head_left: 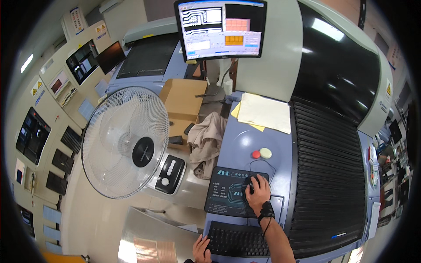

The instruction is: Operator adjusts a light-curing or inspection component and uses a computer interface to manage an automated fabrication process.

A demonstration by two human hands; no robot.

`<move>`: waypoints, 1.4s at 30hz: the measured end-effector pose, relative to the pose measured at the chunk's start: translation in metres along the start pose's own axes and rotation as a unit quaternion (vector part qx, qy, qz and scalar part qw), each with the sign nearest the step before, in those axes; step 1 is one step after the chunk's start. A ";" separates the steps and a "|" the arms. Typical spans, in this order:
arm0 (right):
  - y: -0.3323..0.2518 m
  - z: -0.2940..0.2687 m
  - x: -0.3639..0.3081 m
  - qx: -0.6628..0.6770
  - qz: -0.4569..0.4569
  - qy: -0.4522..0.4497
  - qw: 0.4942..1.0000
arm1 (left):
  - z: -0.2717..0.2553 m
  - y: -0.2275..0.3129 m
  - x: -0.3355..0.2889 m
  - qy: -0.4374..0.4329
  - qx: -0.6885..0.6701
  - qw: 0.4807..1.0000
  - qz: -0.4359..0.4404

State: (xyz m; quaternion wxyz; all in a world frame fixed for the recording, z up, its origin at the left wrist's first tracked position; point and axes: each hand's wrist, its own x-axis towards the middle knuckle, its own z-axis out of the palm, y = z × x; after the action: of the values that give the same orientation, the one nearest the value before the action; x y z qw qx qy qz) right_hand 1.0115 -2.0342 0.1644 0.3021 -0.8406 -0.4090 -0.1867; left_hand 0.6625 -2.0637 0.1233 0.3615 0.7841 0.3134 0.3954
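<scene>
My right hand (258, 194), with a black band on its wrist, is curled over a black computer mouse (251, 181). Only part of the mouse shows past the fingers. Beneath it lies a dark mouse pad (221, 199) with light blue markings. A black keyboard (239, 239) sits below the pad, nearer to me. At the keyboard's left end rests my left hand (201, 249), its fingers stretched out and holding nothing. Ahead, a lit monitor (221, 33) displays a black-and-white track pattern beside coloured panels.
A large fan (142, 151) stands left of the blue machine top. Beyond the pad are red (256, 154) and pale (265, 153) round buttons and paper sheets (267, 115). Crumpled cloth (206, 136) lies by a cardboard box (182, 96). Black ribbed bellows (329, 179) run along the right.
</scene>
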 end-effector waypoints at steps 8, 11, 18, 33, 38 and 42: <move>0.000 -0.001 0.000 0.017 0.011 -0.002 1.000 | -0.008 -0.031 -0.007 -0.094 0.009 0.995 0.034; 0.001 -0.001 0.000 0.018 0.009 -0.003 1.000 | -0.005 -0.053 -0.018 -0.127 0.040 0.991 0.029; 0.004 0.001 -0.001 0.020 0.006 0.007 1.000 | 0.031 -0.186 -0.099 -0.277 0.358 0.888 0.082; -0.011 0.004 0.002 0.041 0.001 -0.005 0.999 | 0.041 -0.280 -0.140 -0.348 0.560 0.727 0.191; -0.013 -0.003 0.006 0.026 0.002 0.010 1.000 | 0.025 -0.217 -0.108 -0.292 0.465 0.832 0.082; 0.015 -0.006 -0.007 0.007 0.022 0.012 1.000 | 0.002 -0.008 0.002 -0.094 0.022 0.994 -0.057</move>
State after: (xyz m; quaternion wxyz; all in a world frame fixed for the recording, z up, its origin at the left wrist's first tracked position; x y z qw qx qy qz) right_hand 1.0192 -2.0493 0.1598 0.3165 -0.8449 -0.3884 -0.1873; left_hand 0.6637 -2.0590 0.1166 0.3936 0.8065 0.3310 0.2918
